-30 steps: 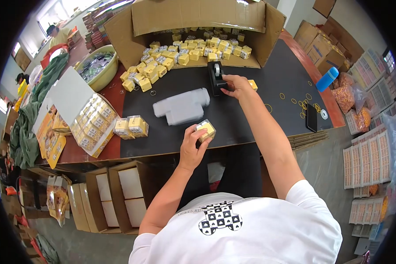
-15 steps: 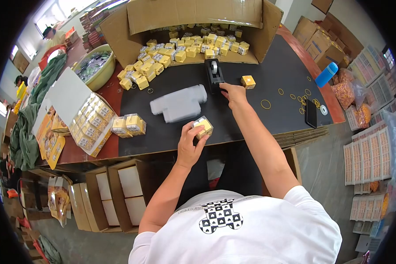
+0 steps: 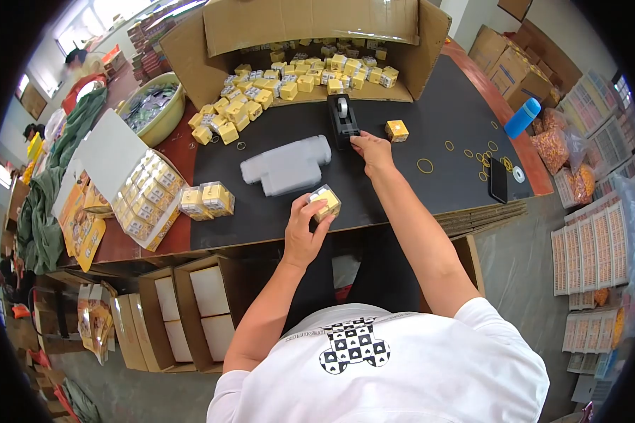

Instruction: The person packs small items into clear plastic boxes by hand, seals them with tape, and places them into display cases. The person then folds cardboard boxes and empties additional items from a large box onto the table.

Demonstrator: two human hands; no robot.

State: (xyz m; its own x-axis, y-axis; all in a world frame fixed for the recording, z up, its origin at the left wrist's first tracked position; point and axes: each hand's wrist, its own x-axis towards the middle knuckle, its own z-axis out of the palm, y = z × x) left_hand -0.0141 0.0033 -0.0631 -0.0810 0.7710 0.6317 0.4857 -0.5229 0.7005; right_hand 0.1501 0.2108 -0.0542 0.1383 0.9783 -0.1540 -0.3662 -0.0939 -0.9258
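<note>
Near the table's front edge, my left hand (image 3: 305, 227) grips a small clear box (image 3: 326, 202) with a yellow block inside. My right hand (image 3: 372, 151) is pinched at the near end of the black tape dispenser (image 3: 343, 120); whatever lies between its fingertips is too small to make out. Left of the dispenser lies a stack of flat clear plastic sheets (image 3: 286, 166). One yellow block (image 3: 396, 130) sits right of the dispenser. Two filled clear boxes (image 3: 207, 201) stand together on the left, beside an open display box (image 3: 147, 194) holding rows of similar boxes.
A large cardboard box (image 3: 310, 27) spills many yellow blocks (image 3: 289, 89) at the back. A basin (image 3: 155, 109) stands back left. Rubber bands (image 3: 425, 166), a phone (image 3: 497, 180), a tape roll (image 3: 518, 174) and a blue bottle (image 3: 523, 118) lie right. Another person is far left.
My right hand has moved down from the dispenser's side to its near end, uncovering the yellow block on the right. My left hand still holds the clear box.
</note>
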